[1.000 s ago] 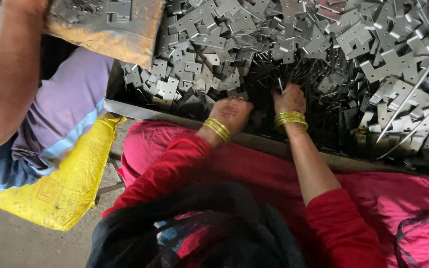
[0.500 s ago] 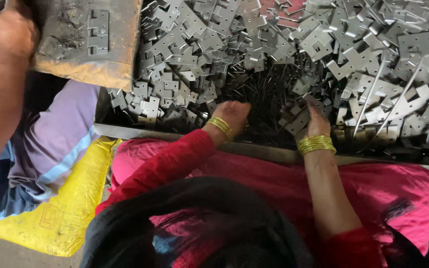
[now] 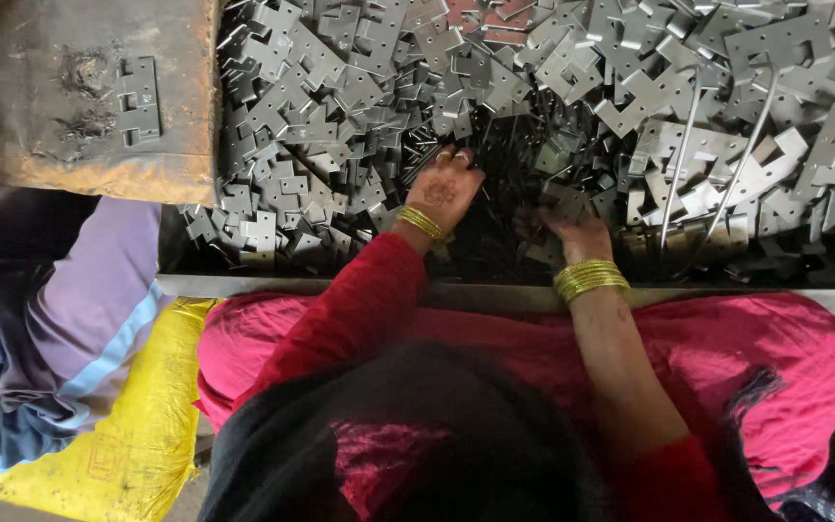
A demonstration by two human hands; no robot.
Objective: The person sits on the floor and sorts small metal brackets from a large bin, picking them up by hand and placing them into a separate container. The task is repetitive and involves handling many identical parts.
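Left hand [image 3: 445,189] has slid up off the tray edge into the dark thin rods [image 3: 495,159], fingers spread, gripping nothing. Right hand [image 3: 580,232] is buried among them, grip hidden; rods run mostly away from her, left nearer.

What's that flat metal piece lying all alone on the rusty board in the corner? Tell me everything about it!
The metal piece is a thin, flat, grey plate, like one hinge leaf, with square notches along one side and small round holes. It looks dull and a bit dirty. It lies flat near the middle of the rusty board, at the upper left, apart from the big pile of similar pieces. Nothing but the board touches it; no hand is near.
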